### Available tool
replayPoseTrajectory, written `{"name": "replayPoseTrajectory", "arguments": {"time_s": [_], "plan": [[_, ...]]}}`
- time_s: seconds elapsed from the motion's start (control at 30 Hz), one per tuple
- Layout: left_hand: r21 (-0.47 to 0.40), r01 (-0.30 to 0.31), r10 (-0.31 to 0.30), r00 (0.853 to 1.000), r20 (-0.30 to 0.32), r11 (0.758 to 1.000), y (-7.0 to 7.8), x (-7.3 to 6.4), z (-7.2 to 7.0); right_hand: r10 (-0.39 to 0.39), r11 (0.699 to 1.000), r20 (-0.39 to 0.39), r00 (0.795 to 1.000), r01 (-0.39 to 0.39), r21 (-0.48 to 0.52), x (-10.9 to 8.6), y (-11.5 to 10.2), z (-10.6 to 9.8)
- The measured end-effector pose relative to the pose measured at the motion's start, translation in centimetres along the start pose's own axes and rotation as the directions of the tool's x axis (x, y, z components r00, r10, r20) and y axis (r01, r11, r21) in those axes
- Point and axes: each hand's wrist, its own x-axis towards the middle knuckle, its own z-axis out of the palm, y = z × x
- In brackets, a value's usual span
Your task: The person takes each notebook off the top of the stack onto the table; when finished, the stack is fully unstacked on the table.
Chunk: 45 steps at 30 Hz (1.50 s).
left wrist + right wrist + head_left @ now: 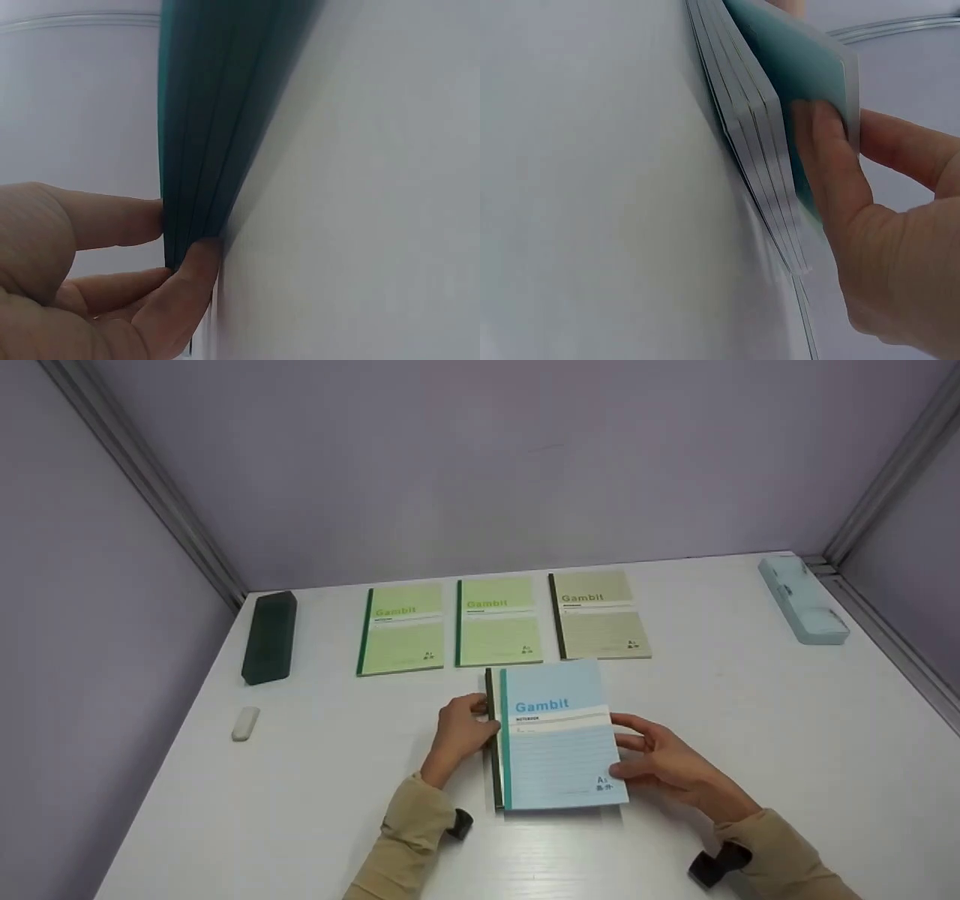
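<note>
A blue notebook (562,761) lies uppermost on a stack of several notebooks at the front middle. From under its left side shows a dark spine (493,765). My right hand (671,765) pinches the blue notebook's right edge between thumb and fingers. In the right wrist view that edge is raised apart from the stacked notebooks (757,150) below, whose page edges show. My left hand (461,735) grips the stack at its spine side. The left wrist view has its fingers at the row of spines (214,112), one fingertip at the table-side edge.
Behind the stack lie two green notebooks (405,641) and a grey-brown one (600,634) in a row. A dark green case (270,637) and a white eraser (245,724) are on the left, a pale blue case (802,600) at the far right. Walls border the white table (315,795).
</note>
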Motion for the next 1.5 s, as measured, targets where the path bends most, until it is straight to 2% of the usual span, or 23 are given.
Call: {"name": "replayPoseTrajectory", "arguments": {"time_s": [0.17, 0.4, 0.53, 0.73, 0.9, 1.2, 1.33, 1.5], "plan": [[-0.025, -0.025, 0.026, 0.999, 0.021, 0.999, -0.2, -0.6, 0.2, 0.002, 1.000, -0.033, 0.999, -0.001, 0.014, -0.5, 0.3, 0.1], [-0.090, -0.022, 0.028, 0.998, 0.062, 0.996, -0.2, -2.6, 0.6, -0.014, 0.999, -0.060, 0.998, 0.016, 0.029, -1.1, 0.0, -0.3], [-0.089, -0.037, 0.044, 0.996, 0.073, 0.995, -0.2, -3.7, 0.8, -0.040, 0.998, -0.065, 0.997, 0.042, 0.036, -1.5, -0.4, -0.8], [-0.094, -0.060, 0.071, 0.991, 0.116, 0.994, -0.2, -4.6, 1.2, -0.105, 0.993, -0.063, 0.992, 0.109, 0.053, -2.5, -1.7, -2.5], [-0.101, -0.070, 0.082, 0.989, 0.125, 0.992, -0.4, -5.0, 1.0, -0.209, 0.976, -0.048, 0.977, 0.212, 0.046, -3.1, -3.6, -4.2], [-0.088, -0.077, 0.087, 0.990, 0.111, 0.993, -0.4, -4.9, 0.5, -0.379, 0.921, -0.036, 0.925, 0.380, 0.079, -3.3, -7.3, -7.3], [-0.067, -0.061, 0.068, 0.991, 0.111, 0.996, -0.4, -5.0, 0.6, -0.409, 0.905, -0.054, 0.911, 0.412, 0.105, -3.2, -8.7, -8.8], [-0.072, -0.055, 0.062, 0.992, 0.111, 0.996, -0.5, -5.0, 0.7, -0.401, 0.904, -0.079, 0.913, 0.408, 0.126, -2.9, -9.7, -10.9]]}}
